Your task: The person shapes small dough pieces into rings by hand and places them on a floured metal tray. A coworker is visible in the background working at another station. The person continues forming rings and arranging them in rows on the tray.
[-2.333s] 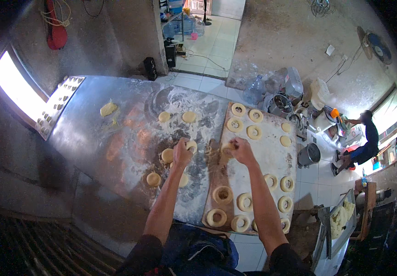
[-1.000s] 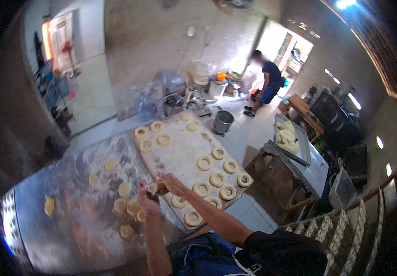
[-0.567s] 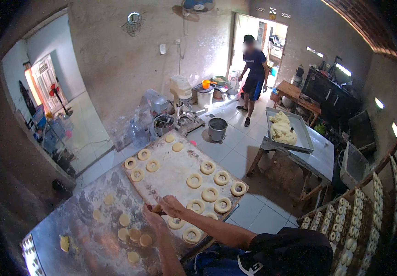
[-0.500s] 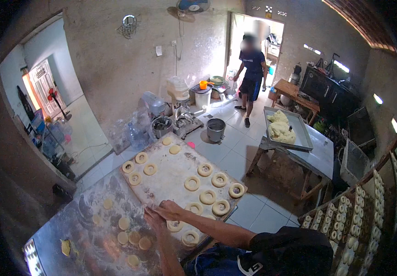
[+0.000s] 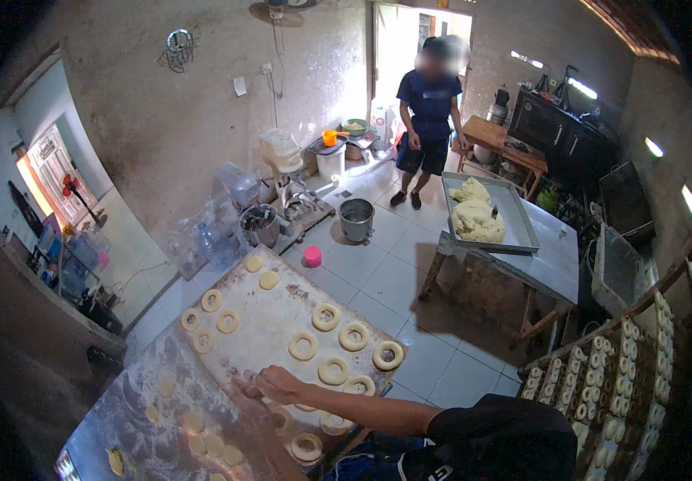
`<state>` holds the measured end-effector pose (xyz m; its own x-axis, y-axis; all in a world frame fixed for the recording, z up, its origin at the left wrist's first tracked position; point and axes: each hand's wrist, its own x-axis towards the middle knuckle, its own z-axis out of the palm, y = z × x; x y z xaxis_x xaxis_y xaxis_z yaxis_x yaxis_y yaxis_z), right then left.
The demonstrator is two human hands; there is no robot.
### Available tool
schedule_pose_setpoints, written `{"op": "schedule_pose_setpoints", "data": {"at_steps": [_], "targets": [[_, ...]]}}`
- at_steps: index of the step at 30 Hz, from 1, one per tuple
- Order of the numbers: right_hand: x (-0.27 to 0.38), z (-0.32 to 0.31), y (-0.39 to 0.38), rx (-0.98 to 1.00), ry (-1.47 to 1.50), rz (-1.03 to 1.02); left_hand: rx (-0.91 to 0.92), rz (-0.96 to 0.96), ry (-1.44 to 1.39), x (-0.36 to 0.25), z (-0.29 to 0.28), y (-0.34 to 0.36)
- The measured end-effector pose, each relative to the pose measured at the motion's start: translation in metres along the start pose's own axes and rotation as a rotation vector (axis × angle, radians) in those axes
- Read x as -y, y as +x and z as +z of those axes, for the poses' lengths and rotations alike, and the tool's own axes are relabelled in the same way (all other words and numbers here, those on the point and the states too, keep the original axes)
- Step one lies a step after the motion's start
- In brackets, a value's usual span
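**Hands at the floured board of dough rings**

Head view: the right hand point(image 5: 278, 385) and left hand point(image 5: 243, 393) meet at the near left of the board point(image 5: 282, 309); their grip cannot be told. Dough rings point(image 5: 326, 317) lie across the board. Far right, a metal tray point(image 5: 514, 220) holds a dough mass point(image 5: 474, 218).

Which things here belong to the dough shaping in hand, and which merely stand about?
In hand:
right hand
floured board
dough rings
flat dough rounds
metal table

Standing about:
metal bucket
pink cup
tray of dough lumps
racks of rings
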<state>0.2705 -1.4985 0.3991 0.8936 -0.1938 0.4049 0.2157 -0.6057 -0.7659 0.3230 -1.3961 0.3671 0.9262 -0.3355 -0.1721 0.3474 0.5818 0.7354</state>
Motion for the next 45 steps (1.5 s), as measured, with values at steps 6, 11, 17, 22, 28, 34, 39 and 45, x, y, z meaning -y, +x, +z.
{"op": "schedule_pose_setpoints", "data": {"at_steps": [6, 11, 17, 22, 28, 34, 39, 45], "targets": [[-0.041, -0.008, -0.011, -0.001, 0.085, 0.057, -0.129, -0.016, 0.041, 0.017, 0.02, -0.005], [-0.075, -0.006, -0.025, 0.153, 0.051, 0.07, -0.311, 0.168, 0.371, 0.041, 0.033, -0.014], [-0.054, -0.028, -0.048, 0.062, 0.512, 0.493, -0.179, 0.21, 0.744, 0.065, 0.02, -0.012], [-0.056, -0.06, -0.022, 0.177, 0.241, 0.286, -0.047, 0.419, 1.508, 0.025, 0.023, -0.016], [-0.071, -0.061, -0.012, 0.057, -0.316, 0.29, -0.207, 0.217, 1.667, 0.027, 0.019, 0.023], [-0.073, -0.069, -0.053, 0.204, -0.14, 0.354, 0.037, 0.352, 1.579, 0.029, 0.009, 0.017], [-0.058, -0.067, -0.058, 0.192, 0.016, 0.392, 0.023, 0.246, 1.743, 0.025, 0.003, 0.024], [-0.037, -0.095, -0.095, 0.185, 0.135, 0.449, -0.588, 0.399, 1.643, -0.041, -0.119, 0.067]]}}
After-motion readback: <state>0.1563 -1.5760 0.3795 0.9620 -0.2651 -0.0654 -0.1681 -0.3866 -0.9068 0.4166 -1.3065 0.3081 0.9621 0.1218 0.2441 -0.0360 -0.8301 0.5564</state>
